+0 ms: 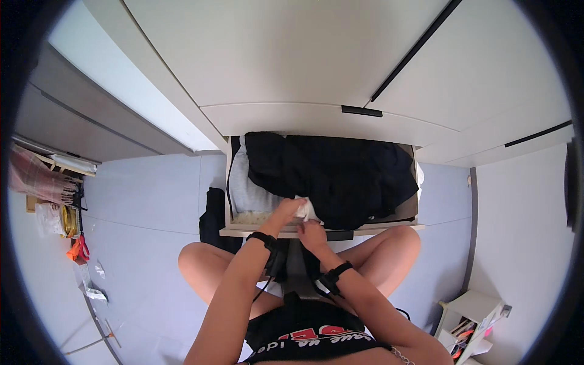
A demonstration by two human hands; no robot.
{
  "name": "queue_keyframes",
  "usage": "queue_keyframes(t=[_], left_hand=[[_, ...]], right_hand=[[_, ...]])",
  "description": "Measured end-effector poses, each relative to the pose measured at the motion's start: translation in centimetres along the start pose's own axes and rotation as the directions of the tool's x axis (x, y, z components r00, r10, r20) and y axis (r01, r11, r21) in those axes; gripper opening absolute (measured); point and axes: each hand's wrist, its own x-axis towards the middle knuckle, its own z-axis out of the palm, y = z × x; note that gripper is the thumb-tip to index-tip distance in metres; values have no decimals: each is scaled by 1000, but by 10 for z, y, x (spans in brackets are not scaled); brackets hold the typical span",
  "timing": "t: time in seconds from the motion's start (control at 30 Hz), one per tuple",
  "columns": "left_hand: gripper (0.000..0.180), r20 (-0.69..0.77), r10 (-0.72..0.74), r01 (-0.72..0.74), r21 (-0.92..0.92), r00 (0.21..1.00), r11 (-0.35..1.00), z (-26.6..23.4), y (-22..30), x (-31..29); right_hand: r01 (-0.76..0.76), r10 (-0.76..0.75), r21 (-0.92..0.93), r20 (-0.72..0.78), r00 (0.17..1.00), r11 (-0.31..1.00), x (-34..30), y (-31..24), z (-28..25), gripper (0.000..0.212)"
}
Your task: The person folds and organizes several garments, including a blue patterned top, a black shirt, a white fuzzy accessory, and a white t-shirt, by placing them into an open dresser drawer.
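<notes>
An open drawer (243, 230) stands in front of me, filled with folded clothes. Dark black clothing (340, 173) covers most of it, and a light grey garment (246, 190) lies along its left side. At the drawer's front edge, my left hand (287, 211) has its fingers closed on a small white cloth (305, 208). Just to the right and nearer to me, my right hand (312, 236) is closed at the lower end of that same cloth. Its fingertips are partly hidden. A cream fluffy piece (252, 218) lies in the front left corner.
White cabinet fronts (286, 55) rise beyond the drawer. A black garment (213, 219) lies on the floor left of the drawer. Orange-handled scissors (79, 248) hang by the left wall. A small white shelf unit (474, 310) stands at the lower right.
</notes>
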Motion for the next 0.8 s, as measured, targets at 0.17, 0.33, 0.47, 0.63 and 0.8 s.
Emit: queue_keyframes(t=[0.17,0.33,0.47,0.63,0.8], left_hand=[[18,347,76,283,-858,935,429,-5,77,-14],[21,387,162,294,-862,908,413,-14,51,-13],[35,321,0,10,-31,947,999,-45,-40,7],[32,130,-219,240,-173,967,955,-98,-29,7],[47,-364,-91,-52,-366,927,929,-117,33,3]], right_hand=[[70,-49,108,-184,982,992,-5,6,-15,43],[-131,-62,-301,-555,829,945,-4,2,-28,50],[-131,168,-261,127,978,956,-6,-8,-35,37],[61,-50,-31,270,962,998,33,-30,-78,34],[122,-78,122,-318,945,985,76,-30,-105,48]])
